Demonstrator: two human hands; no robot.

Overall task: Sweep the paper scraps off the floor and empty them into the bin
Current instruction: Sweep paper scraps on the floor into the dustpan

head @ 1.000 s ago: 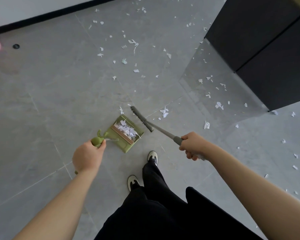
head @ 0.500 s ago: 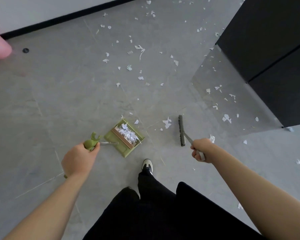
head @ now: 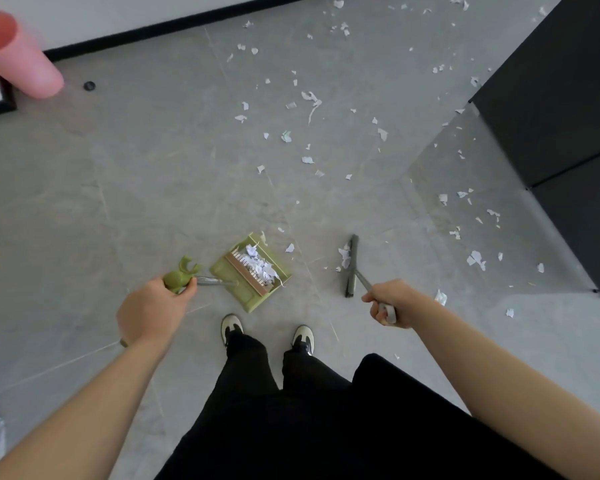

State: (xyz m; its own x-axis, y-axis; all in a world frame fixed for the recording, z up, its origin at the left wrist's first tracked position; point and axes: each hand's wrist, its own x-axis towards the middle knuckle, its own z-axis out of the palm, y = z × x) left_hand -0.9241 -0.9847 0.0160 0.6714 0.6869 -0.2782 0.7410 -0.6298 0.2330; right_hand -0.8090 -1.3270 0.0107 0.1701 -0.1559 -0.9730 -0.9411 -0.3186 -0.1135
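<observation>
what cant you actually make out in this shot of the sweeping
All from the head view:
- Pink bin: cut off by the top-left edge and blurred; its inside is not visible.
- Dustpan: the scrap pile hides its floor.
- Left hand: its fingers curl out of sight under the green handle.
- Broom head: bristles too small to tell.
- Black cabinet: cut off at the right edge.
- White object at the lower-left edge: cropped, unidentifiable.

Green dustpan (head: pixel 251 271) holding paper scraps (head: pixel 258 263)
</observation>
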